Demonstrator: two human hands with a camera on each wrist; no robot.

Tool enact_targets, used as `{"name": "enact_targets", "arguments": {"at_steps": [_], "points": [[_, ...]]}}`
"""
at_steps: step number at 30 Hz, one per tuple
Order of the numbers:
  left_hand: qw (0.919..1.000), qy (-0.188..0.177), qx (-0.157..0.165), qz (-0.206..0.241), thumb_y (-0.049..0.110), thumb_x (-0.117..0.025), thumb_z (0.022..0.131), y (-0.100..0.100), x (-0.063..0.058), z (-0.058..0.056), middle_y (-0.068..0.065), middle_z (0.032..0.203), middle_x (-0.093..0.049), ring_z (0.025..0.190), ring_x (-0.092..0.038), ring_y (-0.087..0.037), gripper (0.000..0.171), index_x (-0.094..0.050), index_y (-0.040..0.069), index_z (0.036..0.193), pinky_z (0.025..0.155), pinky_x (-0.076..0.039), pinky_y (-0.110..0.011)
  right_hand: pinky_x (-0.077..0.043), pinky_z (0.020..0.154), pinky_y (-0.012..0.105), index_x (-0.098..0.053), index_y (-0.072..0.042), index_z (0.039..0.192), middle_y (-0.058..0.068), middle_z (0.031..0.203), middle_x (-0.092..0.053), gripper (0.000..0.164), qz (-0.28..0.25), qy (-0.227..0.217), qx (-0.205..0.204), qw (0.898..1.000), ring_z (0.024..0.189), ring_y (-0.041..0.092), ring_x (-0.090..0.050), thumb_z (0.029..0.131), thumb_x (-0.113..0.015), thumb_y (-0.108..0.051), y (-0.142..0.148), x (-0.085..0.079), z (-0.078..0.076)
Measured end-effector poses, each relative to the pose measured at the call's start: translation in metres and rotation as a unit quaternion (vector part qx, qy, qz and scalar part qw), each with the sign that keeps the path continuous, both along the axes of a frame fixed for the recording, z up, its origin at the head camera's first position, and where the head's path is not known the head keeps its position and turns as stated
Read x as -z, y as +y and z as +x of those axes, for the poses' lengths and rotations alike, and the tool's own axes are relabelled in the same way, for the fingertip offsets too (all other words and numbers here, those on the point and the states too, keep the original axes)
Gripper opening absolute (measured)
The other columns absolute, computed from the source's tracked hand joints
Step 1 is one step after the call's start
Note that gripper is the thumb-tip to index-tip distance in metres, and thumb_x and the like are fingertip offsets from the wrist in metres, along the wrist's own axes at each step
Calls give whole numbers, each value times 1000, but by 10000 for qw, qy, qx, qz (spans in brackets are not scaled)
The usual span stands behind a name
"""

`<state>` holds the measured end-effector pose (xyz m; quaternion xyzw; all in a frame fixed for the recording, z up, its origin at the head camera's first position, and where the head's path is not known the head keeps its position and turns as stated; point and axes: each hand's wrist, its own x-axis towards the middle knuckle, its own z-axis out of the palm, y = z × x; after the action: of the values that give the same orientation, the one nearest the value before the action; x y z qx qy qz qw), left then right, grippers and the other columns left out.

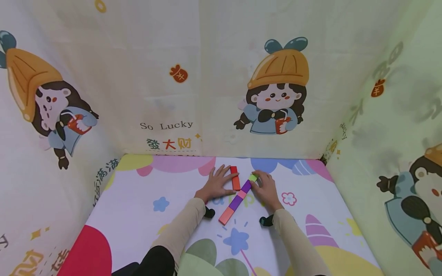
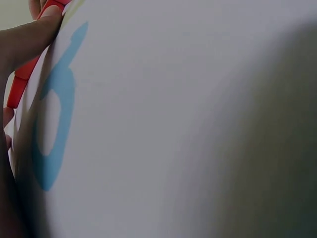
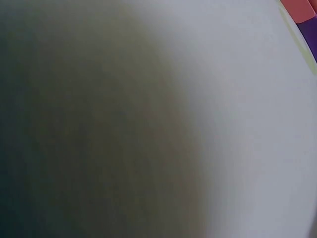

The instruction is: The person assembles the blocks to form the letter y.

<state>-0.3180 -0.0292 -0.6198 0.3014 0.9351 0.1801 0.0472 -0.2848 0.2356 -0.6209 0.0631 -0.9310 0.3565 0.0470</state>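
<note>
A diagonal row of coloured blocks lies on the mat: a salmon block (image 1: 226, 216), a purple block (image 1: 236, 203), a small pink block (image 1: 242, 194), another purple block (image 1: 246, 186) and a green block (image 1: 253, 178) at the far end. My right hand (image 1: 266, 189) pinches the green block, its thumb beside the purple one. Left of the row stand red blocks (image 1: 236, 183) end to end. My left hand (image 1: 215, 184) spreads its fingers over them, index finger across the side and thumb at the near end. In the left wrist view, the thumb overlaps a red block (image 2: 20, 89).
A white printed mat (image 1: 138, 214) covers the surface, with printed fabric walls (image 1: 221, 96) behind and at both sides. Dark straps with small black cameras (image 1: 209, 212) sit at the wrists. A dark knee-like shape (image 1: 159, 260) shows at the front left.
</note>
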Motion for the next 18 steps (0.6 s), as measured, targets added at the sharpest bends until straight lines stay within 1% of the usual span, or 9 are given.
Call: {"name": "enact_targets", "arguments": {"at_steps": [4,9,15,18], "points": [[9998,201,-9,-4,78,-51,90,0,7,-1,-5,177,-16,165,-6,-35,83,-29,45,163,126,-5,-70,-20,127,64,-57,-18,145,9,159,-50,49,6,-2,16,10000,154,35,-32,101,-65,-39,0,1,0],[9991,424,-15,-4,79,-49,91,1,11,-2,-6,176,-19,164,-9,-35,81,-30,45,163,126,-8,-71,-21,126,64,-57,-17,145,9,159,-50,50,62,66,-8,10000,154,36,-33,101,-65,-40,1,2,0],[9988,475,-52,93,81,-47,91,-1,14,-3,-6,176,-20,164,-10,-35,83,-29,45,163,126,-9,-71,-23,124,66,-59,-13,142,13,155,-53,48,-71,358,-60,9993,150,39,-38,99,-68,-35,-1,1,1],[9988,379,-46,303,79,-50,91,-1,12,-3,-8,175,-22,163,-12,-36,85,-32,40,163,126,-8,-70,-24,123,67,-60,-12,141,14,154,-54,49,-88,397,-81,9991,149,40,-39,99,-69,-35,-1,0,1]]}}
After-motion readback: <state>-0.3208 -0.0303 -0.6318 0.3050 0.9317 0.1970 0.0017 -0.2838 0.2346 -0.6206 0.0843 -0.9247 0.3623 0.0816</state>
